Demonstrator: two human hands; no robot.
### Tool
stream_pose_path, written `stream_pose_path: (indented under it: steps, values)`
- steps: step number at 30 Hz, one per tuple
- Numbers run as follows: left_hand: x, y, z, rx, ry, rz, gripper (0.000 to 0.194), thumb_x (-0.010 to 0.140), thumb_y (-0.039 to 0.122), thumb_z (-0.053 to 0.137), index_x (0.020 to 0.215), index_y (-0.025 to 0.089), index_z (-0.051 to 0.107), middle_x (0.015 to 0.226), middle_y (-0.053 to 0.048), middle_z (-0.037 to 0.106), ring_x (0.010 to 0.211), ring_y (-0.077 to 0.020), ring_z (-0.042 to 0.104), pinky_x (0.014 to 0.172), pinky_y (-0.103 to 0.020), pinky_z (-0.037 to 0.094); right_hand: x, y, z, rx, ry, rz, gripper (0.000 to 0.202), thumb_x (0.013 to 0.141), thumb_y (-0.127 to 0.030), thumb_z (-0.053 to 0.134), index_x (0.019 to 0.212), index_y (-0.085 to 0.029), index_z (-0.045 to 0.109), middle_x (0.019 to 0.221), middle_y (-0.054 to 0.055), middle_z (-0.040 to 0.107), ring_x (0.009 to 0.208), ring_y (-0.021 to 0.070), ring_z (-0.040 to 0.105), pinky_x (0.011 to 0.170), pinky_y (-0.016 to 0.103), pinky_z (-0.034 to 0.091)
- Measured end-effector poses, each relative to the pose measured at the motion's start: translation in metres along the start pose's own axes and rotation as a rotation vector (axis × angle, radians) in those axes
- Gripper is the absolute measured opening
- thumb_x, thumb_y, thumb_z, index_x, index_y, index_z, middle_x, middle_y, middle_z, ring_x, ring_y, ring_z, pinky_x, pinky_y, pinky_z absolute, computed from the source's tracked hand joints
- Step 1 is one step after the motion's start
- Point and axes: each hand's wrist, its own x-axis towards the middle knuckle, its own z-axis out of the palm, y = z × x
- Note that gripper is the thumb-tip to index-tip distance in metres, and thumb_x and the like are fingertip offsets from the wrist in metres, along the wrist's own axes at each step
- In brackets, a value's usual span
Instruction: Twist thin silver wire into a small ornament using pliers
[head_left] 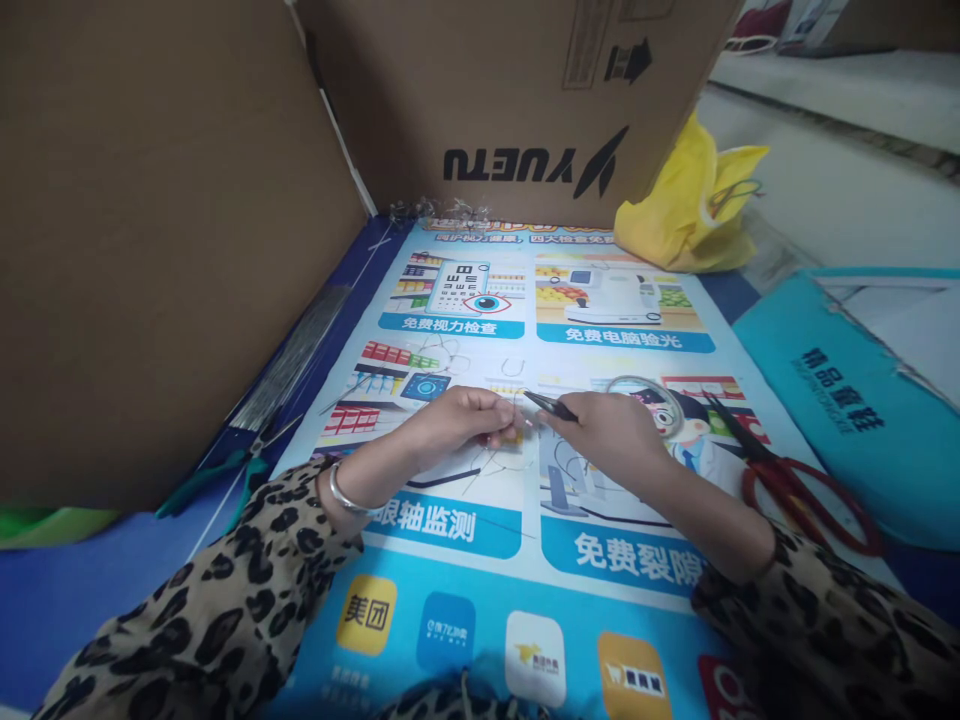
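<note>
My left hand [474,415] is closed in a pinch, with a thin piece of wire [517,405] at its fingertips over the middle of a printed poster sheet [420,570]. Close beside it, my right hand [611,430] is wrapped round pliers [551,405]. Their dark pointed jaws reach toward the left fingertips, while the handles are hidden in the fist. Whether the jaws touch the wire is too fine to tell. Loose bent wires lie on the sheet around both hands. Right of my right hand rest scissors [802,500] with red handles.
Teal-handled pliers [244,465] and a bundle of straight wires [292,350] lie at left. Tall cardboard [487,90] stands at the back and left. A yellow bag [675,215] and a turquoise box [832,400] flank the right. Small tangled wire pieces [457,210] sit at the back.
</note>
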Motion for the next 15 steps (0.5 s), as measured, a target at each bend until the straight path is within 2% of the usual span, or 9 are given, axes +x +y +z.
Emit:
stream_pose_path:
  steps: [5, 10, 13, 15]
  values:
    - [0.000, 0.000, 0.000, 0.016, 0.077, 0.011, 0.020, 0.077, 0.029, 0.060, 0.079, 0.010, 0.063, 0.064, -0.001, 0.055, 0.054, -0.0058, 0.046, 0.057, -0.023, 0.034, 0.000, -0.001, -0.002, 0.015, -0.033, 0.005, 0.044, 0.084, -0.055, 0.036, 0.076, -0.021, 0.063, 0.072, 0.006, 0.066, 0.064, 0.0191, 0.058, 0.047, 0.026, 0.022]
    - [0.003, -0.001, -0.008, 0.001, 0.267, 0.111, 0.019, 0.076, 0.032, 0.060, 0.073, 0.013, 0.060, 0.070, 0.000, 0.055, 0.054, -0.0049, 0.044, 0.054, -0.021, 0.033, -0.001, 0.002, -0.007, 0.130, -0.020, 0.020, 0.043, 0.082, -0.055, 0.039, 0.068, -0.020, 0.060, 0.065, 0.004, 0.063, 0.061, 0.0189, 0.055, 0.048, 0.027, 0.025]
    - [0.005, -0.002, -0.012, -0.025, 0.324, 0.167, 0.020, 0.077, 0.032, 0.058, 0.073, 0.013, 0.059, 0.070, -0.001, 0.055, 0.053, -0.0051, 0.042, 0.051, -0.020, 0.032, -0.002, 0.006, -0.013, 0.447, 0.076, 0.062, 0.042, 0.080, -0.056, 0.043, 0.069, -0.019, 0.060, 0.062, 0.004, 0.061, 0.061, 0.0184, 0.055, 0.052, 0.027, 0.034]
    - [0.007, -0.003, -0.012, -0.034, 0.347, 0.178, 0.020, 0.077, 0.032, 0.058, 0.073, 0.013, 0.059, 0.068, -0.001, 0.055, 0.052, -0.0053, 0.042, 0.050, -0.020, 0.031, -0.003, 0.008, -0.018, 0.763, 0.150, 0.044, 0.042, 0.081, -0.056, 0.043, 0.078, -0.019, 0.062, 0.073, 0.005, 0.064, 0.069, 0.0182, 0.057, 0.060, 0.028, 0.041]
